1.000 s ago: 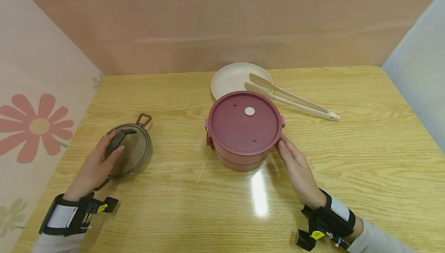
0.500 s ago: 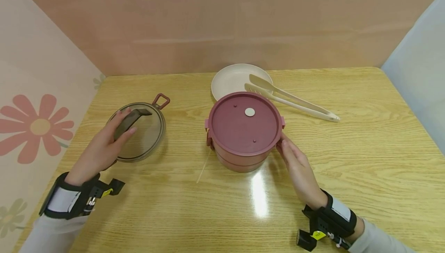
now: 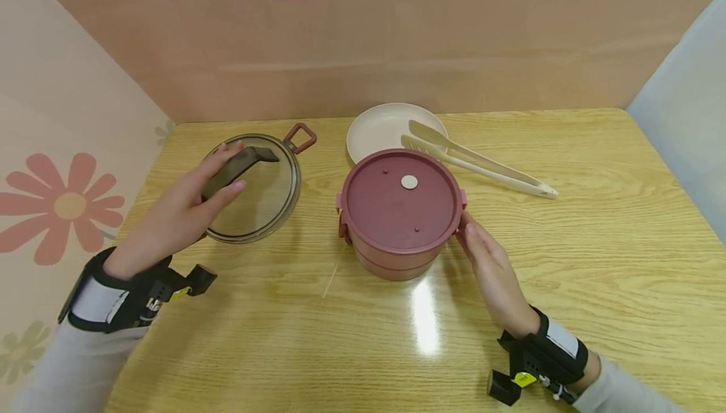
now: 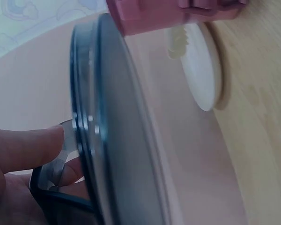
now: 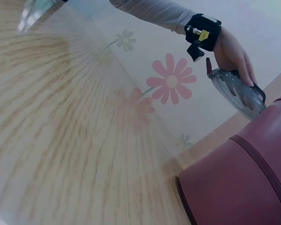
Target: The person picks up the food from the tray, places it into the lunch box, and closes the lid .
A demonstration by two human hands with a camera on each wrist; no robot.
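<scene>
Two hands are in play over the wooden counter [image 3: 567,249]. The left hand [image 3: 176,221] has its grip curled round the dark bar handle [image 3: 241,162] of a smoked-glass lid [image 3: 258,189], thumb on the near side, fingers over the top, and holds it above the counter's left part, well left of the maroon lunch box [image 3: 399,211]. The lid is round, see-through grey-brown with a darker rim, and a small red-brown loop tab [image 3: 300,137] sticks out at its far-right edge. It sits tilted, its top face towards the camera. The bar handle runs from near-left to far-right, pointing roughly at the loop tab. The left wrist view shows the lid [image 4: 107,140] edge-on, with the thumb [image 4: 23,150] pressed by the handle.

The right hand [image 3: 493,271] lies with fingers straight and together, tips touching the lunch box's right side just under its lid rim; nothing is pinched. The lunch box is round, stacked in tiers, with a flat maroon lid carrying a small white disc [image 3: 409,181], and stands mid-counter. In the right wrist view its wall [image 5: 243,187] fills the lower right corner.

Behind it lies a cream plate [image 3: 380,129], and pale tongs [image 3: 482,164] rest with their tips on the plate, the joined end pointing right.
</scene>
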